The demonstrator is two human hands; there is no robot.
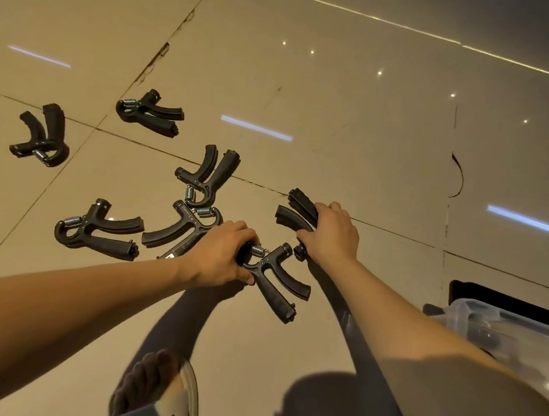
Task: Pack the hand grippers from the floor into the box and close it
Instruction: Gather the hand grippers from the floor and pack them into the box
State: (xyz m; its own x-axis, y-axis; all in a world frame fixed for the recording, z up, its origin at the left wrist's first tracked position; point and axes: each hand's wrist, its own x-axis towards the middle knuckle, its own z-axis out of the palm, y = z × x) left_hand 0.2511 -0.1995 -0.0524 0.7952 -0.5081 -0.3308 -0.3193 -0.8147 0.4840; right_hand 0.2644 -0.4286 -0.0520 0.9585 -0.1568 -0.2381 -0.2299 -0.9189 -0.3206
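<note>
Left hand [223, 253] curls round the spring end of the centre hand gripper [277, 283], while right hand [330, 235] clamps the handles of a second hand gripper [299, 206] beside it, both on the floor [339, 114]. Five loose hand grippers [97, 230] spread left, and the print on one handle is too small to read. Clear plastic box [503, 331] sits lower right.

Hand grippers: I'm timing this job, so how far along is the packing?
Done: nothing certain; the box contents are unclear. In hand: the left hand holds the near gripper, the right hand the far gripper. Left: five grippers on the floor, then closing the box.
</note>
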